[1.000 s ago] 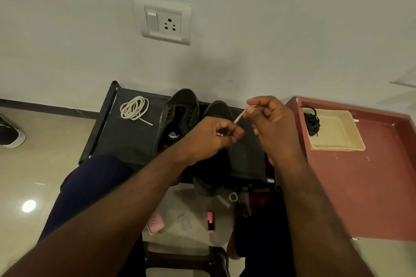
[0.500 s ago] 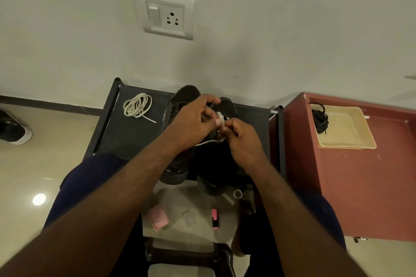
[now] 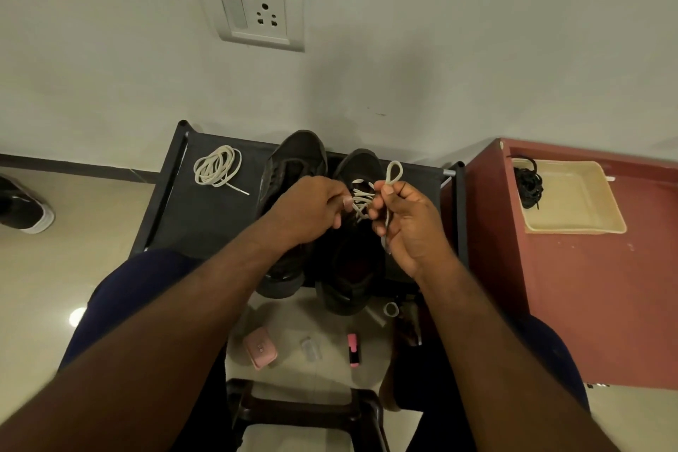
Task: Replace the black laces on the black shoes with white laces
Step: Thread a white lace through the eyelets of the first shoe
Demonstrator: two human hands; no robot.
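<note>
White lace point(image 3: 361, 200) crisscrosses the right shoe point(image 3: 361, 165), mid-rack point(image 3: 205, 220). Lacing looks near its end. Right hand point(image 3: 407, 224) pinches a raised loop; left hand point(image 3: 312, 211) pinches the lace at the eyelets. Left shoe point(image 3: 293, 165) unlaced; spare white coil point(image 3: 216, 169) at rack's left end. Next, probably: tie the bow, even tension.

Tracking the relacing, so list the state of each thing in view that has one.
Right-side shoe, white lace threaded through its eyelets.
Left-side shoe, no white lace showing.
Threaded white lace, one end folded into a loop.
Spare white lace, coiled on the rack.
Black laces, bundled in the tray.
Left hand, pinches the threaded lace.
Right hand, holds the loop.
</note>
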